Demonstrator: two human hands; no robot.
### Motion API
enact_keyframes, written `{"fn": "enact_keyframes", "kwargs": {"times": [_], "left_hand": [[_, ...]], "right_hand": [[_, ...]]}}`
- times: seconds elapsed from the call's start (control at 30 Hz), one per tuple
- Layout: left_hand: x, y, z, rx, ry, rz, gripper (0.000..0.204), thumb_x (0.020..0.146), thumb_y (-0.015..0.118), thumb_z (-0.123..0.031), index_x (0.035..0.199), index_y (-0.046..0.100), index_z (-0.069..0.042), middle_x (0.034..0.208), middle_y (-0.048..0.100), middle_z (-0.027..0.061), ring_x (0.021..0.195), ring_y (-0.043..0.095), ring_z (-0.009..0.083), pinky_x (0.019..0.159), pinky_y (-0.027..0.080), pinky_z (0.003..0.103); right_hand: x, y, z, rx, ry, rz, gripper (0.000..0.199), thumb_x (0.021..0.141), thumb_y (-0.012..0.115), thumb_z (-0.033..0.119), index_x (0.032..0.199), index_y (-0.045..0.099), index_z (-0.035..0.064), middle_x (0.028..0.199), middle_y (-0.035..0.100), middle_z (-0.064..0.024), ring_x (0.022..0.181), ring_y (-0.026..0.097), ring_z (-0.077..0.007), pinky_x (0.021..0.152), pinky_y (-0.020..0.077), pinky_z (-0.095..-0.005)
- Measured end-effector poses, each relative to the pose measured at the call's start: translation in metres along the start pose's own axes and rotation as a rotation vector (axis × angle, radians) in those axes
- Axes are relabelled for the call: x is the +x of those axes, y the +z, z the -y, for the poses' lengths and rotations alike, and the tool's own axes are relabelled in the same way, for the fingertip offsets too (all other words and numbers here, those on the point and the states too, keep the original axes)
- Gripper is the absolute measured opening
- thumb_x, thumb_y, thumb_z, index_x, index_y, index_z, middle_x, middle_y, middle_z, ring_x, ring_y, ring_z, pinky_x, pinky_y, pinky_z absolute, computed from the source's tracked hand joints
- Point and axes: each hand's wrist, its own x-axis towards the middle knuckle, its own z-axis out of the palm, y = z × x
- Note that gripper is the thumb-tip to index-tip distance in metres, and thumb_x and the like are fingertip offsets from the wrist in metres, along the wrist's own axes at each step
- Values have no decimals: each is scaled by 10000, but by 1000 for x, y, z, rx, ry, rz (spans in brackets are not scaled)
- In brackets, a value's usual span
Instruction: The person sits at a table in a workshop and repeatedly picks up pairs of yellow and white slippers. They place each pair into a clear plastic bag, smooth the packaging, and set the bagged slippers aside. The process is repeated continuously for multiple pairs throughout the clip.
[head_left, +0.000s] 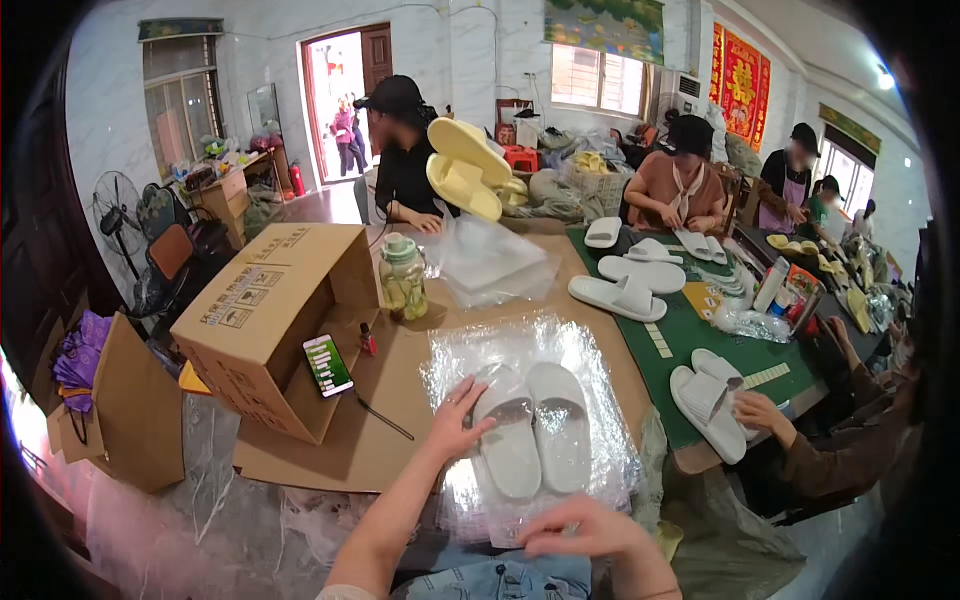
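Note:
A pair of light grey slide slippers (512,445) lies side by side on a stack of clear plastic bags (600,420) in front of me. Whether the pair is inside the top bag I cannot tell. My left hand (460,422) rests at the left slipper's outer edge, fingers apart, on the plastic. Over the near edge of the bags hovers my right hand (580,528), its fingers loosely stretched to the left, holding nothing I can see.
At left stands a cardboard box (265,290) on its side, a phone (328,365) propped at its opening. Beyond the bags are a glass jar (402,280) and more plastic sheets (490,255). Pale yellow slides (465,170) appear before a co-worker. White slides (625,290) lie on a green mat.

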Motion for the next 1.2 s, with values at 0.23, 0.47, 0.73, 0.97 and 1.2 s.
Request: {"fn": "enact_keyframes", "kwargs": {"times": [0.23, 0.47, 0.73, 0.97, 1.2], "left_hand": [[7, 1, -1, 43, 57, -11, 749, 849, 744, -473, 1495, 497, -186, 1602, 387, 143, 1488, 324, 379, 1206, 303, 472], [3, 3, 4, 45, 54, -12, 739, 833, 762, -446, 1479, 517, -184, 1597, 396, 150, 1494, 301, 403, 1208, 293, 487], [5, 3, 3, 59, 95, -8, 721, 877, 706, -463, 1504, 482, -186, 1620, 326, 208, 1487, 304, 420, 1196, 300, 492], [4, 7, 9, -48, -2, -26, 762, 976, 588, -444, 1587, 288, -99, 1581, 371, 243, 1448, 368, 417, 1179, 331, 441], [7, 18, 20, 232, 10, 103, 625, 984, 578, -459, 1475, 506, -78, 1512, 495, 181, 1439, 394, 373, 1193, 318, 436]], "right_hand": [[87, -64, -63, -667, 90, -958, 391, 900, 719, 395, 926, 717, 5, 884, 720, -145, 791, 703, -299, 703, 555, -383], [142, -52, -117, -1002, 414, -868, 548, 885, 692, 518, 892, 698, -30, 862, 705, -208, 819, 705, -388, 758, 569, -454], [148, -58, -141, -850, 256, -956, 334, 899, 661, 364, 812, 632, 42, 790, 686, -194, 745, 682, -398, 681, 535, -510], [104, -43, -146, -767, 172, -980, 303, 880, 647, 324, 790, 609, 38, 733, 661, -186, 688, 655, -411, 638, 511, -521], [-32, -17, -171, -806, 185, -865, 289, 777, 727, 307, 712, 631, 42, 652, 628, -172, 624, 642, -377, 579, 505, -470]]}}
